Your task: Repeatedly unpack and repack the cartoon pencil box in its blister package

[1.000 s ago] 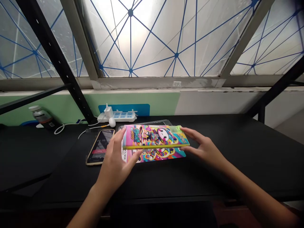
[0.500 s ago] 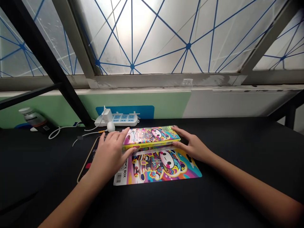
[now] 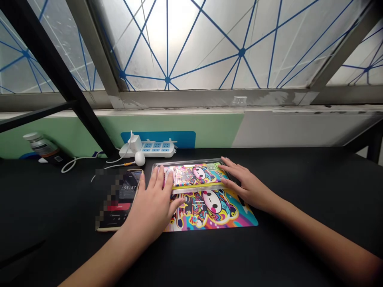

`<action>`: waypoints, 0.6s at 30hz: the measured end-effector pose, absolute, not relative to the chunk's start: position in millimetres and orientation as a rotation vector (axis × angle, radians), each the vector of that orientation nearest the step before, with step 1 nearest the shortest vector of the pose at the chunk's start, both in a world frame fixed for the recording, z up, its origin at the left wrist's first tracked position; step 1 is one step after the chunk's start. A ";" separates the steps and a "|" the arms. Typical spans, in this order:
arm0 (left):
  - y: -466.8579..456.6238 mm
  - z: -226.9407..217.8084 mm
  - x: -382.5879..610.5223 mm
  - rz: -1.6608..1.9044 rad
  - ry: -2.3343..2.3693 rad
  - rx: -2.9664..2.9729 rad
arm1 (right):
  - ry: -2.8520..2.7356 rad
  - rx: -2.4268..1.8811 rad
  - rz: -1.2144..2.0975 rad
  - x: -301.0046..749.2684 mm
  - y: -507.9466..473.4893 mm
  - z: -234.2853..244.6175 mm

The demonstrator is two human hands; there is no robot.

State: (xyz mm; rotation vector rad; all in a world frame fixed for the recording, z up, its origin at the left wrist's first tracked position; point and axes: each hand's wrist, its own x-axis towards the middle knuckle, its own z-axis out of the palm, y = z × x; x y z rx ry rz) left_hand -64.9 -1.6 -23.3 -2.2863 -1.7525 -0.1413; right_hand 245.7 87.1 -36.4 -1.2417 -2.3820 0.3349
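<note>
A colourful pencil box [image 3: 196,175] with a yellow edge and a cartoon character lies in a clear plastic tray [image 3: 194,189]. The tray forms the upper part of a bright printed backing card [image 3: 215,213] flat on the black desk. My left hand [image 3: 157,199] is open, its spread fingers resting over the left end of the box and the thumb over the card. At the right end, my right hand [image 3: 247,185] touches the box and tray edge with fingers stretched and apart. My left hand hides the card's left side.
Left of the card lies a phone [image 3: 127,199] with its screen lit. Behind it are a white power strip [image 3: 157,149], a white cable with a round plug [image 3: 139,158], and a bottle [image 3: 44,147]. A black metal post [image 3: 74,107] slants up at the left; the window is behind.
The pencil box has gone down into the clear tray, whose rim now shows around it. My left hand has shifted right and flattened, uncovering more of the phone.
</note>
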 end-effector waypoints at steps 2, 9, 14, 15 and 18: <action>-2.1 -22.9 -58.2 -0.210 -1.692 -2.374 | -2.365 -1.158 0.161 243.0 82.4 -31.8; 13.2 -11.4 -43.3 -0.400 -1.739 -2.654 | -2.408 -0.450 0.016 207.8 29.9 -21.4; 26.1 -8.1 -35.4 -0.390 -1.825 -2.698 | -2.851 -0.480 0.477 182.9 3.7 -22.6; 28.2 -10.3 -33.7 -0.346 -1.819 -2.677 | -2.890 -0.537 0.565 182.0 4.3 -22.0; 33.4 -19.6 -31.0 -0.281 -1.772 -2.580 | -2.901 -0.640 0.699 185.9 10.3 -19.5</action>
